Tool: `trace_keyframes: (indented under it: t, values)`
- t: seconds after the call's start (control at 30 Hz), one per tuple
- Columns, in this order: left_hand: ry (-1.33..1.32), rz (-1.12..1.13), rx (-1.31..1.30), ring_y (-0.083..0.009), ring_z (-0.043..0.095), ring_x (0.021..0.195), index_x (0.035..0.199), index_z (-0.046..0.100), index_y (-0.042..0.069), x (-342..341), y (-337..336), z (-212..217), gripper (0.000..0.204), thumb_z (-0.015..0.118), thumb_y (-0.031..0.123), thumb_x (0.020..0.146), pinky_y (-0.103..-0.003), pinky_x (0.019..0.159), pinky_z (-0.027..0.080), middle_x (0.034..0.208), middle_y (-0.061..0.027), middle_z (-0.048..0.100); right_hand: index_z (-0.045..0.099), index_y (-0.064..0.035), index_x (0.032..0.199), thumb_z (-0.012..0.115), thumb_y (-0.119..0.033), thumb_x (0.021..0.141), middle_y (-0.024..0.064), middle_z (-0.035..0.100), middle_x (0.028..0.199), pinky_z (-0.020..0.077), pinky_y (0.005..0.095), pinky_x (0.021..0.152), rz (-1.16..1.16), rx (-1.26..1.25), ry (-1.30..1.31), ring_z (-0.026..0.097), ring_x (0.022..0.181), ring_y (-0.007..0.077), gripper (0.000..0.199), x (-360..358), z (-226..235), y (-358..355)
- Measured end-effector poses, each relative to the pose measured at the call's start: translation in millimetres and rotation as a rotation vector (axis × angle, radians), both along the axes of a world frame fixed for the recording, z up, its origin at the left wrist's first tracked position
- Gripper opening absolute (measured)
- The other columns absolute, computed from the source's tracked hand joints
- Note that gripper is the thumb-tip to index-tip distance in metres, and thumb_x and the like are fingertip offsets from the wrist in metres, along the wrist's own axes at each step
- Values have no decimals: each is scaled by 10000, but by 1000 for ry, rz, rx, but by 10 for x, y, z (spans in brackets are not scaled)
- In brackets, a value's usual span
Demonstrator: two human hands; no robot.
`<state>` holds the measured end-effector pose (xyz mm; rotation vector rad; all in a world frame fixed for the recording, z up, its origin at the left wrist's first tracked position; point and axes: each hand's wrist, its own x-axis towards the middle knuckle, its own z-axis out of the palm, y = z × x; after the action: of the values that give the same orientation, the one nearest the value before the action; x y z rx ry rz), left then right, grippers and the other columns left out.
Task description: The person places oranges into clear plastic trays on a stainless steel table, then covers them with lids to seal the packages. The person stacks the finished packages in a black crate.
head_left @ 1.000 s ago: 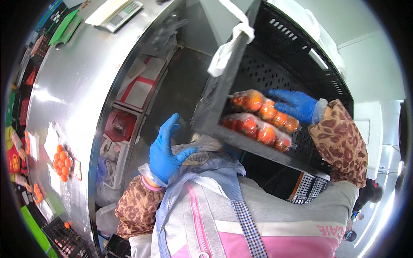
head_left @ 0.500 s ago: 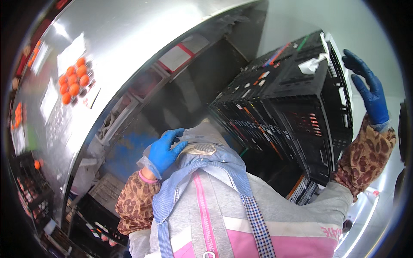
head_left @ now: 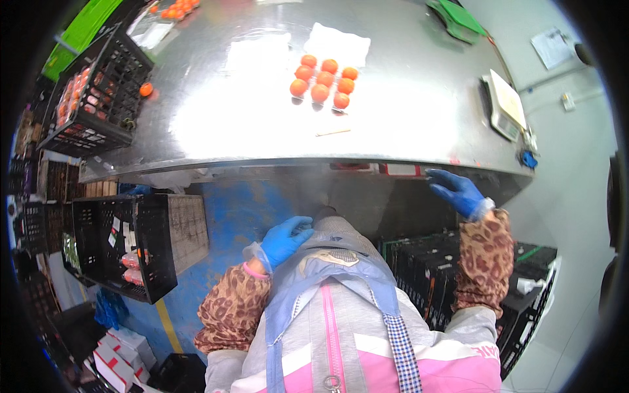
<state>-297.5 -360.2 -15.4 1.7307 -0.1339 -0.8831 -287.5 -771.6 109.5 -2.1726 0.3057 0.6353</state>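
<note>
My left hand (head_left: 286, 241), in a blue glove, hovers in front of my blue apron (head_left: 288, 288) at waist height. Its fingers are loosely stretched out with nothing in them. My right hand (head_left: 460, 194), gloved in darker blue, is open and empty near the front edge of the steel table (head_left: 216, 147). On that table several orange-red round fruits (head_left: 324, 78) sit in rows, apparently in a clear tray. Behind them lies a white sheet (head_left: 337, 44). A thin pale strip (head_left: 333, 133) rests between the fruits and the near edge.
A stack of black crates (head_left: 419, 265) stands at my right. A scale (head_left: 503, 108) and a green tray (head_left: 455, 21) occupy the table's right side. At left, a crate of packed fruit (head_left: 98, 92) is on the table; another black crate (head_left: 157, 252) stands lower down.
My view has swung left from the crate stack to face the table. My right hand has left the stack's far side and is now by the table edge. Both hands stay empty.
</note>
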Motion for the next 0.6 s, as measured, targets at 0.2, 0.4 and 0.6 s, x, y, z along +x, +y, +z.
trace_keyframes:
  t: [0.2,0.4,0.6]
  values:
    - [176,371,-90,-168,607,930,1264,518,45,299,232,-55,400,563,276,940,-268,811,500,1122,-83,610,534,-38,1275,568,-240,938,95,625,1148,471,315,874,-43,212,-50,602,998,177,394,1178,-1225,-69]
    - [226,799,-201,-258,588,1011,1322,411,6,1208,379,118,606,540,439,917,-354,825,495,1237,-167,525,477,-34,1311,512,-291,964,130,622,1102,539,328,763,-374,567,47,652,842,217,433,2119,-1830,-24]
    - [377,1091,-237,-296,571,1018,1297,405,-35,2117,132,-168,719,632,477,846,-377,796,513,1280,-226,457,573,-22,1151,498,-326,967,86,660,937,533,285,690,-281,365,183,645,771,172,363,2556,-1957,19]
